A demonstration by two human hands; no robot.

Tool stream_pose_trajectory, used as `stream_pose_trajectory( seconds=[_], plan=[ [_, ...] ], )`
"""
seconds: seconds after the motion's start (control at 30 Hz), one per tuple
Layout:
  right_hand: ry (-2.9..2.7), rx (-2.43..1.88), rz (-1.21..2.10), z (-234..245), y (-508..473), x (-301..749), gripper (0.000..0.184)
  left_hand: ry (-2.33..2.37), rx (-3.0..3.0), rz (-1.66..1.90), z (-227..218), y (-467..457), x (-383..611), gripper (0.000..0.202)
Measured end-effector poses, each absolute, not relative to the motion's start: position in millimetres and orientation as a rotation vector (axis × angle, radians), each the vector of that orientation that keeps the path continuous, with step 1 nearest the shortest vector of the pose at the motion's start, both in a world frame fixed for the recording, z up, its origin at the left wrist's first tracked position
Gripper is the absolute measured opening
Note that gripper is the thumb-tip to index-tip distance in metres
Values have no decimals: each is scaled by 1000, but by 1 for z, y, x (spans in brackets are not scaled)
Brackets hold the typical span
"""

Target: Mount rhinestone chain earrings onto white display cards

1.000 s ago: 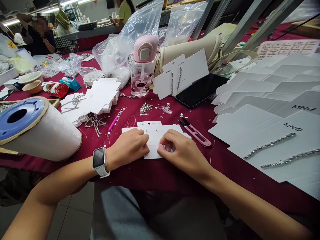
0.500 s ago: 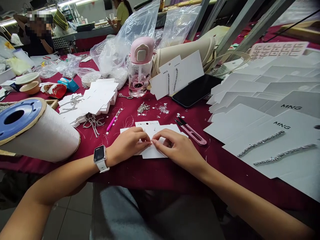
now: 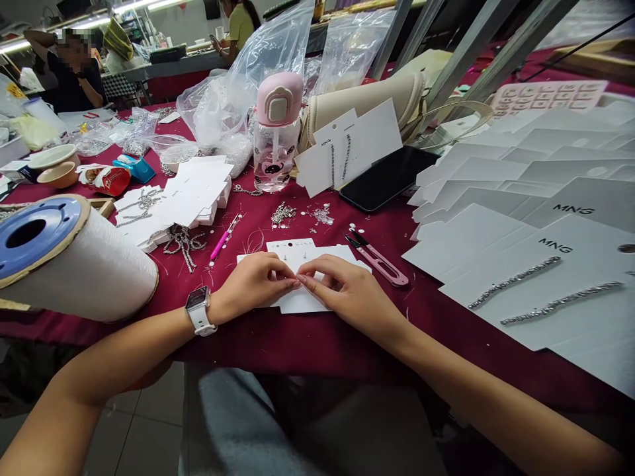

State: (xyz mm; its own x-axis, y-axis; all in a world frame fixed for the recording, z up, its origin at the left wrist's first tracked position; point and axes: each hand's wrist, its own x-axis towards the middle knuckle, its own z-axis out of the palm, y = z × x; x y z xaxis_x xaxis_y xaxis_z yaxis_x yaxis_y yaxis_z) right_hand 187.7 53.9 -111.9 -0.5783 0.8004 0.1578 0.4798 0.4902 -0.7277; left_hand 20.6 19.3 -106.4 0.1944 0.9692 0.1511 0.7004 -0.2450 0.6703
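Observation:
My left hand (image 3: 258,279) and my right hand (image 3: 340,284) meet fingertip to fingertip above a white jewellery card (image 3: 303,303) at the table's front edge. Both are closed in a pinch; whatever lies between the fingertips is too small to make out. Two tiny studs show near the top of the card, just beyond my fingers. To the right of my right hand lies a pair of pink thread snips (image 3: 381,261). A magenta pen-like tool (image 3: 221,243) rests beyond my left hand. Small metal pieces (image 3: 283,213) and clear bits (image 3: 323,215) are heaped behind the card.
A large thread spool (image 3: 116,264) stands at left, near stacked white cards (image 3: 196,188) with loose chains (image 3: 183,246). A pink-lidded bottle (image 3: 278,142) and a phone (image 3: 389,178) sit behind. Finished-looking chain cards (image 3: 526,264) spread at right. A person (image 3: 74,76) sits across the room.
My hands stay together over the card, the fingertips shifting only slightly. My left wrist has turned a little, so the watch face tilts away. The whole view has drifted slightly.

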Motion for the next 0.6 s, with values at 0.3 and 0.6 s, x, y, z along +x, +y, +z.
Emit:
stream_pose_trajectory(
  seconds=[0.3,0.6],
  plan=[
    [-2218,-1058,1034,-108,55,189,16,1552,2000,781,-105,18,21,15],
    [-2304,-1024,896,-114,55,189,13,1550,2034,726,-104,18,19,12]
  ],
)
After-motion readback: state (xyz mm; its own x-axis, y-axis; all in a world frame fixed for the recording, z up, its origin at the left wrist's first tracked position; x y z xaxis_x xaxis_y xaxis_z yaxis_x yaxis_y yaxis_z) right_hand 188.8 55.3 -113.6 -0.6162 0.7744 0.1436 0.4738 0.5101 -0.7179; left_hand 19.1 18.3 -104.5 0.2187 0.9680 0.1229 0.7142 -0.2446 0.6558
